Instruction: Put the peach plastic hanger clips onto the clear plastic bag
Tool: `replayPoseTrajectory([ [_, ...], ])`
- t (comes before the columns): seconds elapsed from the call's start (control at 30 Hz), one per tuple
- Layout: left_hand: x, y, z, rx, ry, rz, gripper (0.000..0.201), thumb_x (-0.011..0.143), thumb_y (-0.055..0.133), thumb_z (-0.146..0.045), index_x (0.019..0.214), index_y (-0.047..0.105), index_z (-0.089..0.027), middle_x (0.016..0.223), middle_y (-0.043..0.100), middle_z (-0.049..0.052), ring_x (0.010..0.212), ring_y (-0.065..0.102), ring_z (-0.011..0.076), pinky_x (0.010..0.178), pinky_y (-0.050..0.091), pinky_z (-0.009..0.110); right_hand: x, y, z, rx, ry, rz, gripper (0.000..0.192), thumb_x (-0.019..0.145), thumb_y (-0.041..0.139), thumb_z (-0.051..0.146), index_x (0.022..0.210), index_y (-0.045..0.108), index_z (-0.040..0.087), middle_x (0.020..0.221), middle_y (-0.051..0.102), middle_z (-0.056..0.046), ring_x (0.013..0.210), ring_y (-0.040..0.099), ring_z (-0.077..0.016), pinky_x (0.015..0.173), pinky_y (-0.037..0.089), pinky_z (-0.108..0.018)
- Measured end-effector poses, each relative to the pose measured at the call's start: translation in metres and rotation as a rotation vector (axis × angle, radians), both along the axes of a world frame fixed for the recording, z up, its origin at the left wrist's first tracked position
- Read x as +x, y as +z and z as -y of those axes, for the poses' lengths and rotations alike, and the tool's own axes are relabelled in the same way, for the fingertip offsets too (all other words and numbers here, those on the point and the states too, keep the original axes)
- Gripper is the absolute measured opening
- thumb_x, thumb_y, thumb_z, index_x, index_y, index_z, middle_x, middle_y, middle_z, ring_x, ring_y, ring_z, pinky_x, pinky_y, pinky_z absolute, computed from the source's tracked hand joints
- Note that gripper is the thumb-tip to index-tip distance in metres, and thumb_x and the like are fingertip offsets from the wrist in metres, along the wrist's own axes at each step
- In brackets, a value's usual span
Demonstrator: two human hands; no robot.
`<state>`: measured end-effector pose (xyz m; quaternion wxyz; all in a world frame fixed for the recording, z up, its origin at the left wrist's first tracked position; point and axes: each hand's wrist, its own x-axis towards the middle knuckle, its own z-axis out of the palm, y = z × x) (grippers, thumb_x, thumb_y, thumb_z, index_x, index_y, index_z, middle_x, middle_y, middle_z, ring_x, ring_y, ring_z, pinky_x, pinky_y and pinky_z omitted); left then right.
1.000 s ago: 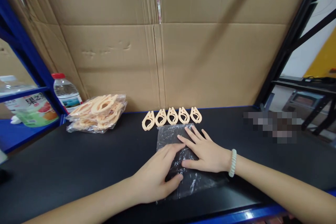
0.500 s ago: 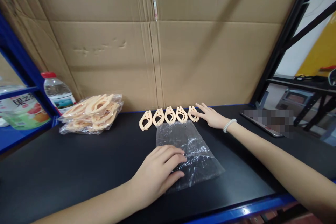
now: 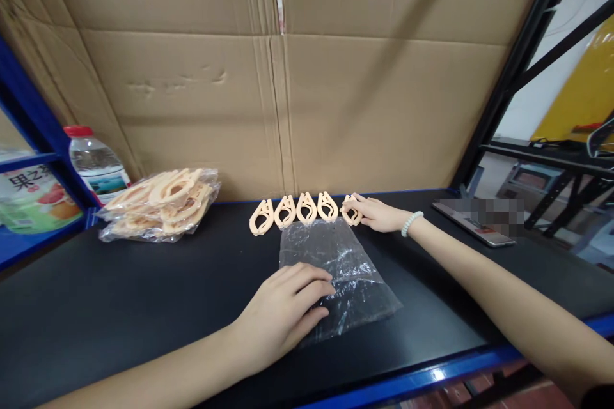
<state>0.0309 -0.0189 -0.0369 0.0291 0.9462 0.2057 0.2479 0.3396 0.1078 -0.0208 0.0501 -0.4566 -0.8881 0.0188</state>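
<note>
Several peach plastic clips (image 3: pixel 297 209) lie in a row on the black table (image 3: pixel 119 294), just in front of the cardboard wall. My right hand (image 3: pixel 377 213) reaches to the row's right end, its fingers closed around the rightmost clip (image 3: pixel 350 210). A clear plastic bag (image 3: pixel 336 271) lies flat just before the row. My left hand (image 3: pixel 283 313) rests palm down on the bag's near left corner, fingers spread, holding nothing.
A clear bag full of the same peach clips (image 3: pixel 160 202) sits at the back left. A water bottle (image 3: pixel 93 163) and a drink carton (image 3: pixel 33 198) stand at the left by the blue rack. A flat dark device (image 3: pixel 472 222) lies at the right. Cardboard sheets (image 3: pixel 288 77) wall off the back.
My right hand left the clear bag, reached to the back right and closed its fingers on the rightmost clip. My left hand stayed pressed on the bag.
</note>
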Motion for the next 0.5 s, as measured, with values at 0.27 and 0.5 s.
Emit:
replayPoseTrajectory([
  [0.27,-0.001,0.001,0.003,-0.004,-0.017,0.01,0.025,0.092,0.041,-0.007,0.104,0.056,-0.022,0.122,0.061,0.006,0.104,0.058,0.0219,0.084,0.05,0.036,0.0,0.007,0.01,0.089,-0.012,-0.067,0.036,0.088,0.058,0.033,0.12,0.062,0.017,0.125,0.059,-0.016,0.118,0.054,-0.0308,0.103,0.04,-0.05],
  [0.5,-0.003,0.003,0.005,-0.04,-0.03,-0.021,0.03,0.09,0.042,-0.006,0.112,0.057,-0.021,0.129,0.058,0.008,0.117,0.053,0.0244,0.098,0.047,0.042,0.031,0.008,0.017,-0.008,-0.062,-0.14,0.059,0.076,0.057,0.011,0.134,0.055,0.018,0.131,0.06,-0.013,0.121,0.056,-0.0273,0.102,0.042,-0.043],
])
